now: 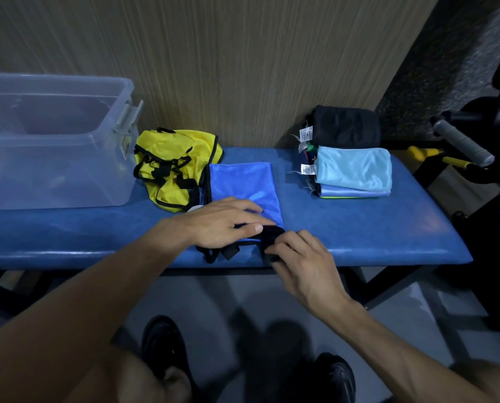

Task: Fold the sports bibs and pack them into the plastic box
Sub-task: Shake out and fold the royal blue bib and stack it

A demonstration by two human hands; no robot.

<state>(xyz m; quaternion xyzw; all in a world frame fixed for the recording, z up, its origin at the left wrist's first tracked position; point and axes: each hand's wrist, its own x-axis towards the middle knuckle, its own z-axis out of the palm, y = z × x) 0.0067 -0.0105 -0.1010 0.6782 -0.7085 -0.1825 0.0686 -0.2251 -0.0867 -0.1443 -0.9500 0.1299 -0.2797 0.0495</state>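
blue bib (244,184): partly folded, lies flat on the blue padded bench (388,225), middle of the seat, black trim bunched at its near edge
black straps (228,251): hang at the bench's front edge, below the bib
left hand (222,221): palm down on the bib's near part, fingers fairly straight, pressing the fabric — not gripping
right hand (298,257): fingers curled, pinching the black trim at the bib's near right corner
yellow bib (170,167): crumpled, black-edged, just left of the blue bib and touching it, between it and the box
plastic box (54,141): clear, lid off, at the bench's left end; can't tell if anything is in it
folded stack (350,158): far right of the bench, well apart from the blue bib — black piece on top at the back, light blue one in front, more colours under, white tags on the left side
wall (243,68): wood-grain panel behind the bench
grey handle (461,144): padded, at right, part of a dark frame
shoes (167,344): black, on the floor below
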